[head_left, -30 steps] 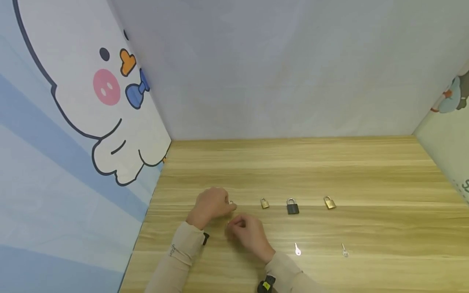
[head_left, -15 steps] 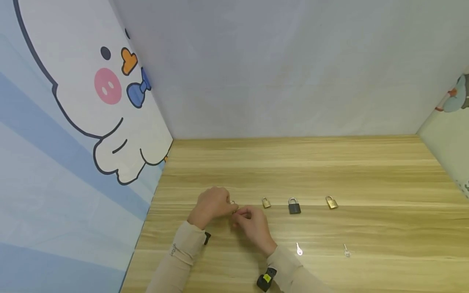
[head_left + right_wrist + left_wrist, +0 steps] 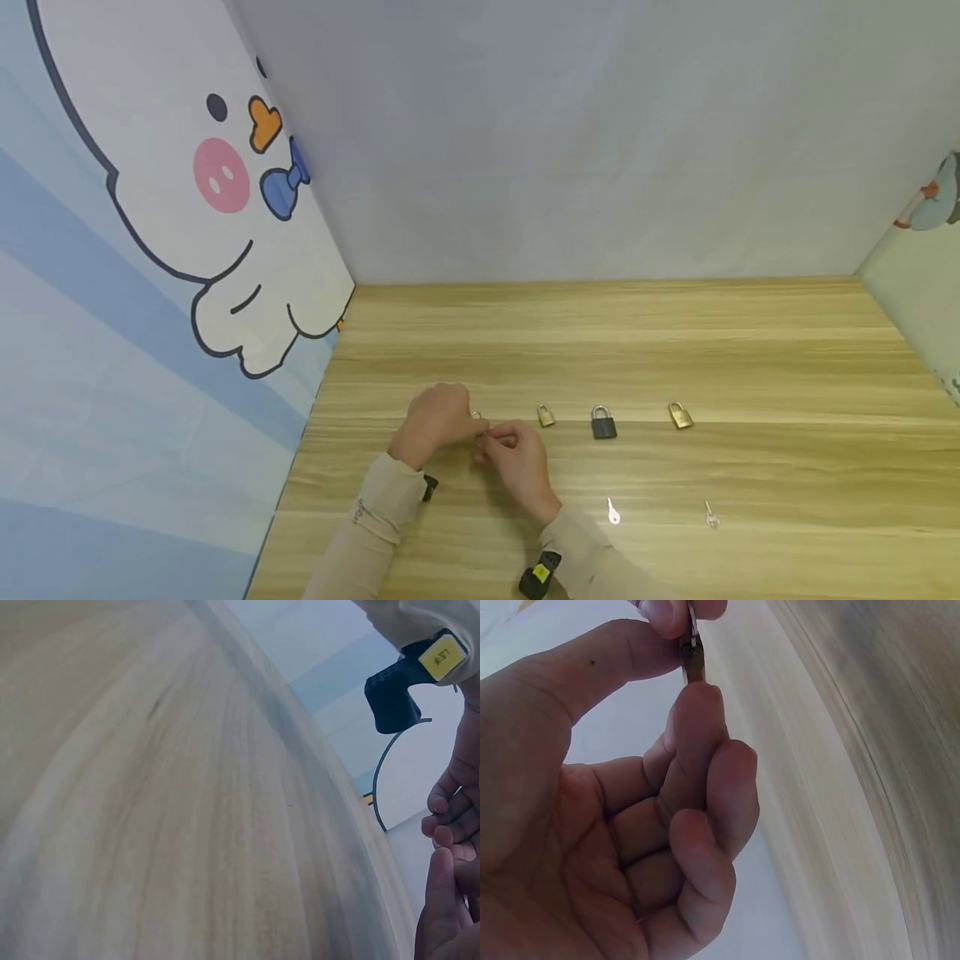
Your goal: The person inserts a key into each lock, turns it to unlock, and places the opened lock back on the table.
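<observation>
My left hand pinches a small brass padlock between thumb and forefinger, its other fingers curled; the shackle shows just past the fingers in the head view. Close against it, my right hand pinches a thin silvery key, mostly covered by the fingertips. In the left wrist view the key's end meets the padlock's keyhole face; how deep it sits I cannot tell. Both hands' fingertips come together at the right edge of the right wrist view, where the padlock is hidden.
Right of the hands stand in a row a small brass padlock, a black padlock and a larger brass padlock. Nearer lie a flat silver key and another key on the wooden table. Printed cloth walls enclose it.
My right hand has moved up and toward the left hand, bringing the key against the padlock. The left hand has stayed almost in place; the other padlocks and keys lie as before.
</observation>
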### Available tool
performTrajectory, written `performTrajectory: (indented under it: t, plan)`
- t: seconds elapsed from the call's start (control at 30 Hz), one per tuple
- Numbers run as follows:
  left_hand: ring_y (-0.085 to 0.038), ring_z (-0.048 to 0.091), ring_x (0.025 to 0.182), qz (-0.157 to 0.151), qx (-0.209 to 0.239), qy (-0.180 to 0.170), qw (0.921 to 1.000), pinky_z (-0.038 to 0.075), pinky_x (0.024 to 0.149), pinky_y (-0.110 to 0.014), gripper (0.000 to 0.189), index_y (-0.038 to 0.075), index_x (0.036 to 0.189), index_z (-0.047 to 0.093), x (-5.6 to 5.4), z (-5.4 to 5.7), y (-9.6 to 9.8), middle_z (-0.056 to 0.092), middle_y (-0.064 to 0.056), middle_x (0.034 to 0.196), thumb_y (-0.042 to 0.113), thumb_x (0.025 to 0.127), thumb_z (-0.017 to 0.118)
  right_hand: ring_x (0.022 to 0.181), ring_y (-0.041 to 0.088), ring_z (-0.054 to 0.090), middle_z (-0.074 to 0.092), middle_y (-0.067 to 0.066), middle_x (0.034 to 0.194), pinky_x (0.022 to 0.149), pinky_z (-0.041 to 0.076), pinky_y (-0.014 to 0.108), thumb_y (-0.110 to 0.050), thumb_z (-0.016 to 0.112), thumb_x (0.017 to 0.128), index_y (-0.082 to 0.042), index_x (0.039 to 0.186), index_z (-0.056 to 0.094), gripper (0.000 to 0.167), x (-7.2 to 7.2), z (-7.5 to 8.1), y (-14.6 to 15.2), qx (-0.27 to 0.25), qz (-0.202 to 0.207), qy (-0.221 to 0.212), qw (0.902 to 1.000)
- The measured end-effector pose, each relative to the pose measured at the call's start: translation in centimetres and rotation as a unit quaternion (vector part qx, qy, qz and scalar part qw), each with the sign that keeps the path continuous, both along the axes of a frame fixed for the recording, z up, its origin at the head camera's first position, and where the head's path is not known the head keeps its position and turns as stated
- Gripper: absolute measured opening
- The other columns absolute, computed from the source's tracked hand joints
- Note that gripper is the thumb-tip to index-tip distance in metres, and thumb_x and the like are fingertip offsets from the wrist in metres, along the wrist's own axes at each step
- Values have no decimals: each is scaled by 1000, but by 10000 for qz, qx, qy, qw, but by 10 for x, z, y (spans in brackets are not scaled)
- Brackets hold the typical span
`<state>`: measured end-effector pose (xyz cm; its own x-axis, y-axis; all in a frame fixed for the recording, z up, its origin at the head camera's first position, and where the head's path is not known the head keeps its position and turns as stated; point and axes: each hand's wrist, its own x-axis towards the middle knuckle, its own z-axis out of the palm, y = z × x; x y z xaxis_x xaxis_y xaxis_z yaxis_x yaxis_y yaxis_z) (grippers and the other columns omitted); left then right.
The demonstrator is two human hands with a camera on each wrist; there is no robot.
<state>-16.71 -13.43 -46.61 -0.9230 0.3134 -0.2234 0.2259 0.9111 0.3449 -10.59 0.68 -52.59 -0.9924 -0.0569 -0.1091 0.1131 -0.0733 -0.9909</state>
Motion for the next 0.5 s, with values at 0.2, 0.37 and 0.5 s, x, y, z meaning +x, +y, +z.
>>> performTrajectory:
  t: [0.2, 0.37, 0.5]
  plan:
    - [-7, 25, 44, 114, 107, -142, 9998, 21, 42, -23, 50, 18, 54, 37, 1, 2, 1, 26, 9, 47, 34, 85, 72, 79, 39, 71, 70, 23, 90, 72, 58, 34, 3, 68, 91, 10, 101, 60, 15, -4, -10, -1, -192, -142, -43, 9997]
    - [-8, 27, 46, 332, 104, -206, 9992, 22, 42, -24, 47, 17, 56, 38, 1, 6, 0, 30, 7, 51, 32, 85, 71, 79, 31, 72, 72, 21, 90, 72, 57, 31, -10, 69, 95, 8, 103, 66, 20, -5, -10, 2, -27, 152, -248, 9996]
    - [-8, 26, 47, 385, 3, -133, 9992, 22, 43, -24, 44, 17, 57, 37, -1, 7, 1, 29, 7, 52, 30, 83, 69, 77, 26, 72, 71, 23, 88, 71, 58, 34, -10, 64, 98, 13, 101, 69, 24, -5, -11, 2, -205, 446, -292, 9984]
